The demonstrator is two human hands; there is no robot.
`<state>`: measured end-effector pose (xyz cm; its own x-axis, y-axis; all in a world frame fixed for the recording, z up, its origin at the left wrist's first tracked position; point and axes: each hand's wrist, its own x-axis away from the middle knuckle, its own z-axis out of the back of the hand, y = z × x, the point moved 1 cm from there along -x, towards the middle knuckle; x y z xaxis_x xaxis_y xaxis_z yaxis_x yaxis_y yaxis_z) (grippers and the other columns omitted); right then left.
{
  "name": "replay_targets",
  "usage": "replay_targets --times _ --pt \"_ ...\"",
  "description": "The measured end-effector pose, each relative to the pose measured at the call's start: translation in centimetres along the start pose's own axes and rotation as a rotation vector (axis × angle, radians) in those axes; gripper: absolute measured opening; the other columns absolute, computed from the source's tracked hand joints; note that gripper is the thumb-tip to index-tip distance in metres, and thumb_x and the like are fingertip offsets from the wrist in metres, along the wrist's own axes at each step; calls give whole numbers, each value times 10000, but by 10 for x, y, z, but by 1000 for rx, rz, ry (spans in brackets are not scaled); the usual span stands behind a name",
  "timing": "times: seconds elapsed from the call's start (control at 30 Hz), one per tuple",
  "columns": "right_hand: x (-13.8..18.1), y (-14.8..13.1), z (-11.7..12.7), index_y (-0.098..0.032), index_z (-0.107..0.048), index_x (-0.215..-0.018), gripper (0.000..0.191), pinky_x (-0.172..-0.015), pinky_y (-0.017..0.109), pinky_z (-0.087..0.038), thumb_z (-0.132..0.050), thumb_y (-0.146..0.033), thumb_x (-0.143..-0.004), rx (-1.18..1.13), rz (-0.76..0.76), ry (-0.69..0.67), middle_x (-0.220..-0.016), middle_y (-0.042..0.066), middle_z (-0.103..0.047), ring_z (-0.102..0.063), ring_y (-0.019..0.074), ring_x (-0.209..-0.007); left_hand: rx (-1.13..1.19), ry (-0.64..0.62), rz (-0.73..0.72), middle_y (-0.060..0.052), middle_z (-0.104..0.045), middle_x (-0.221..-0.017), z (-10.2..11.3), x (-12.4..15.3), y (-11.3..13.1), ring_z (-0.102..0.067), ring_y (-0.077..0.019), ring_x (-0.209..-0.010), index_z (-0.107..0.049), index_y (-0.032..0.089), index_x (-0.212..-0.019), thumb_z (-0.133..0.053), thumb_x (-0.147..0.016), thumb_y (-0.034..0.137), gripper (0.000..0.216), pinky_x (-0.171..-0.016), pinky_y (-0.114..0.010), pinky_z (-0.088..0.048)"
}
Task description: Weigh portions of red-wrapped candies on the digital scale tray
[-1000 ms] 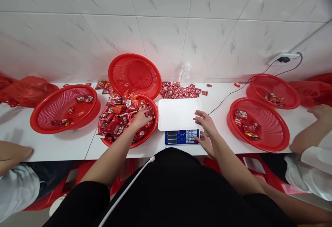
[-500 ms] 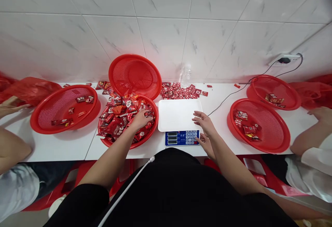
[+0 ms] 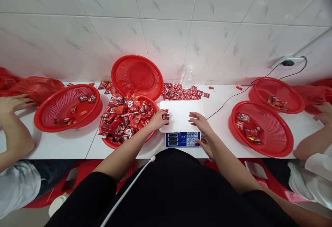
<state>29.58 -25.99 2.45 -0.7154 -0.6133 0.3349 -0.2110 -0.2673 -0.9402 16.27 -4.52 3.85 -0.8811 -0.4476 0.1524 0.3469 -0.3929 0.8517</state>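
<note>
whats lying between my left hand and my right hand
In the head view, the white tray of the scale lies between your left hand, which holds small red packets, and your open right hand.

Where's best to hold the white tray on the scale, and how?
I'd probably grip the white tray by its left and right edges, coming from the sides: it lies flat and wide, with the keypad along its near edge. The heaped basket crowds the left, so start right.

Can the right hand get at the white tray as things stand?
Likely yes: the right hand, apparently empty, is at the right side of the white tray, with nothing visible in between.
</note>
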Motion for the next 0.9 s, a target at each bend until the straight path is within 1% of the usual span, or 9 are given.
replay_targets --times 0.13,0.33,0.47,0.53,0.6,0.63,0.7,0.8,0.9 --pt "-3 2 -6 -213 -561 -1172 458 -831 358 -507 -601 -281 -721 62 -8 -22 -1216 88 -579 -625 173 -929 -44 -60 -67 -65 -585 -1118 -19 -8 1 -584 -259 -996 -677 191 -912 -697 -560 117 361 -943 -370 -457" --pt "-13 8 -14 -224 -529 -1233 476 -801 362 -513 -582 -300 -767 255 39 -55 -1218 86 -575 -625 159 -853 17 -117 -112 -53 -482 -1335 -39 -12 -3 -533 -268 -1146 -648 229 -1087 -678 -607 100 499 -1033 -342 -381" --pt "-17 8 -16 -229 -521 -1249 458 -863 372 -489 -560 -271 -794 419 69 -46 -1243 68 -564 -623 142 -834 -74 -152 -74 -56 -373 -1442 -39 -15 1 -499 -251 -1203 -614 221 -1120 -700 -621 126 515 -1050 -339 -371" --pt "-18 6 -17 -225 -527 -1242 445 -894 374 -479 -563 -260 -799 444 82 -33 -1245 66 -562 -622 137 -843 -12 -128 6 -92 -467 -1355 -34 -17 5 -575 -234 -1090 -597 199 -1094 -716 -636 170 474 -940 -355 -466" --pt "-19 0 -21 -221 -528 -1239 437 -892 372 -487 -570 -277 -808 394 82 -48 -1235 74 -564 -622 136 -852 186 -98 131 -94 -610 -1113 -28 -18 9 -644 -193 -861 -565 184 -1069 -706 -691 258 410 -713 -324 -537" --pt "-19 -4 -25 -219 -521 -1247 443 -876 367 -498 -573 -299 -815 337 77 -78 -1232 83 -563 -622 141 -871 299 -78 196 -73 -642 -966 -25 -18 11 -641 -164 -732 -548 180 -1053 -690 -723 309 382 -599 -285 -523" --pt "-19 -15 -35 -216 -485 -1288 488 -833 345 -523 -575 -356 -829 198 69 -170 -1240 107 -550 -613 159 -945 477 -28 287 -20 -620 -736 -20 -16 16 -567 -107 -526 -524 176 -1000 -652 -769 395 344 -453 -212 -438" --pt "-19 -32 -55 -224 -380 -1375 599 -792 326 -540 -576 -404 -838 72 113 -332 -1257 124 -534 -597 175 -997 644 29 321 21 -566 -611 -16 -13 26 -482 -73 -432 -503 179 -945 -633 -786 448 339 -399 -174 -370" --pt "-22 -44 -71 -240 -294 -1424 672 -793 355 -539 -591 -359 -832 113 190 -392 -1216 107 -569 -616 161 -902 792 30 327 15 -595 -682 -15 -9 36 -538 -83 -504 -486 191 -962 -658 -777 420 341 -470 -202 -451"
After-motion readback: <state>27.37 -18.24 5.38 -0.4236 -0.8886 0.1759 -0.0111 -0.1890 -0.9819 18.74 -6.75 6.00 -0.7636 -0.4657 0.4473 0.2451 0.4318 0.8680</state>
